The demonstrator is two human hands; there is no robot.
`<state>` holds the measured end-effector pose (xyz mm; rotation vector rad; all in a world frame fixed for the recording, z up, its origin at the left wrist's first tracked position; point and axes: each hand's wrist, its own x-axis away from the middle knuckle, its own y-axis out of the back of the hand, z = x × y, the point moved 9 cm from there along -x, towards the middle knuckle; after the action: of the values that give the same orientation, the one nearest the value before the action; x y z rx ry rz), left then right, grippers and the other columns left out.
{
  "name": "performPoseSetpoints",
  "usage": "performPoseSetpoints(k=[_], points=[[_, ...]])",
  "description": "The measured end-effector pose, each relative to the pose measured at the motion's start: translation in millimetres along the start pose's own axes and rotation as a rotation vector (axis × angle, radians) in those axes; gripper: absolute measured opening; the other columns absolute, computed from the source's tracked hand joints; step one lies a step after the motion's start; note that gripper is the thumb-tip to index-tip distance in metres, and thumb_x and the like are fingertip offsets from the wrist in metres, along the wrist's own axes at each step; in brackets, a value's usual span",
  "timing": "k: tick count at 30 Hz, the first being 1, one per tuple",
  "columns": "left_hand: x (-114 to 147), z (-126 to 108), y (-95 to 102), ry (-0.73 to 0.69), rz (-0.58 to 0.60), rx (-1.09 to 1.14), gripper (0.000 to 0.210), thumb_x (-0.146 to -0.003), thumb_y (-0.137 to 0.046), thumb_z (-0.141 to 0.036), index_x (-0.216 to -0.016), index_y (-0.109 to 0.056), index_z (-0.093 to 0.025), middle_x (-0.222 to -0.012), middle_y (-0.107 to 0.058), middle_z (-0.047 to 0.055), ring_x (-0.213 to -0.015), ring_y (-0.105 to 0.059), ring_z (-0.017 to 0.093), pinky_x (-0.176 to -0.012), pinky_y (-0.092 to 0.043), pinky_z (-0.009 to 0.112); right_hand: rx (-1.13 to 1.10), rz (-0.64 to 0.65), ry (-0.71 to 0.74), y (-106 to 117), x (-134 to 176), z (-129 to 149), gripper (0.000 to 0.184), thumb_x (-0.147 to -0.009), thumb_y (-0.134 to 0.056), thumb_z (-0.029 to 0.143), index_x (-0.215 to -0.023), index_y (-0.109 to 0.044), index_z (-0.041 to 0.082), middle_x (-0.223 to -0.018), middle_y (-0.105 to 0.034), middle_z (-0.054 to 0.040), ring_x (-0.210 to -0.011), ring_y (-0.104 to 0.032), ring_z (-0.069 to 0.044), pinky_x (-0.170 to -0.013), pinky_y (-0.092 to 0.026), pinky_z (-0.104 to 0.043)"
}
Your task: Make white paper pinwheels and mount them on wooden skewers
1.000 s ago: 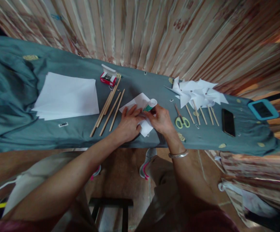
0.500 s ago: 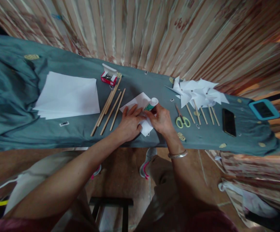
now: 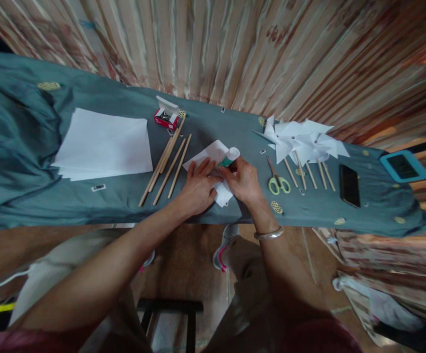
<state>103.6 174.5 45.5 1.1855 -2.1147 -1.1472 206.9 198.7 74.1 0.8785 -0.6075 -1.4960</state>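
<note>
A small sheet of white paper (image 3: 210, 149) lies before me at the cloth's front part, partly hidden under both hands. My left hand (image 3: 199, 189) rests flat on it with the fingers spread. In my right hand (image 3: 245, 181) is a green and white glue stick (image 3: 230, 157), gripped between thumb and fingers and tilted, its lower end down at the paper. The tip of the glue stick is hidden by my fingers. Scissors with green handles (image 3: 278, 185) lie just right of my right hand, and several wooden sticks (image 3: 168, 171) lie left of my left hand.
A stack of white paper (image 3: 104, 144) is on the left. An opened red box of small metal pieces (image 3: 166, 118) stands at the back. Paper pinwheels on sticks (image 3: 304, 139), a dark phone (image 3: 349, 186) and a blue-framed device (image 3: 403, 166) lie to the right.
The glue stick and my right hand have shifted very slightly left. My left hand stays on the paper, and the other things lie as before.
</note>
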Motion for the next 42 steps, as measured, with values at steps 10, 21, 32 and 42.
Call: performPoseSetpoints(k=[10, 21, 32, 42], points=[[-0.6, 0.2, -1.5, -0.02, -0.001, -0.004, 0.05, -0.081, -0.049, -0.009, -0.127, -0.062, -0.02, -0.153, -0.042, 0.011, -0.148, -0.022, 0.033, -0.119, -0.012, 0.06, 0.003, 0.055, -0.021, -1.0, -0.1, -0.2, 0.014, -0.082, -0.062, 0.026, -0.092, -0.062, 0.017, -0.079, -0.07, -0.0061, -0.07, -0.064, -0.019, -0.064, -0.042, -0.03], [-0.6, 0.7, -3.4, -0.014, 0.013, -0.021, 0.048, -0.081, -0.049, -0.01, -0.126, -0.064, -0.018, -0.155, -0.039, 0.013, -0.148, -0.021, 0.032, -0.119, -0.01, 0.058, 0.006, 0.042, -0.016, 1.5, 1.3, -1.4, 0.014, -0.081, -0.062, 0.027, -0.092, -0.063, 0.018, -0.076, -0.07, -0.0055, -0.068, -0.063, -0.019, -0.063, -0.042, -0.03], [-1.0, 0.9, -2.1, -0.015, -0.009, -0.026, 0.047, -0.081, -0.048, -0.012, -0.124, -0.065, -0.019, -0.154, -0.042, 0.011, -0.148, -0.024, 0.032, -0.119, -0.012, 0.06, 0.033, 0.016, 0.007, 2.6, 3.8, -4.4, 0.015, -0.083, -0.061, 0.028, -0.094, -0.062, 0.018, -0.084, -0.071, -0.0087, -0.076, -0.065, -0.023, -0.068, -0.046, -0.034], [-0.2, -0.8, -0.6, -0.021, 0.0, -0.022, 0.045, -0.082, -0.048, -0.012, -0.122, -0.066, -0.019, -0.154, -0.042, 0.012, -0.147, -0.023, 0.032, -0.118, -0.012, 0.06, 0.045, -0.009, 0.024, 3.5, 5.3, -2.8, 0.019, -0.085, -0.059, 0.026, -0.1, -0.063, 0.015, -0.087, -0.07, -0.0111, -0.081, -0.064, -0.024, -0.073, -0.048, -0.036]])
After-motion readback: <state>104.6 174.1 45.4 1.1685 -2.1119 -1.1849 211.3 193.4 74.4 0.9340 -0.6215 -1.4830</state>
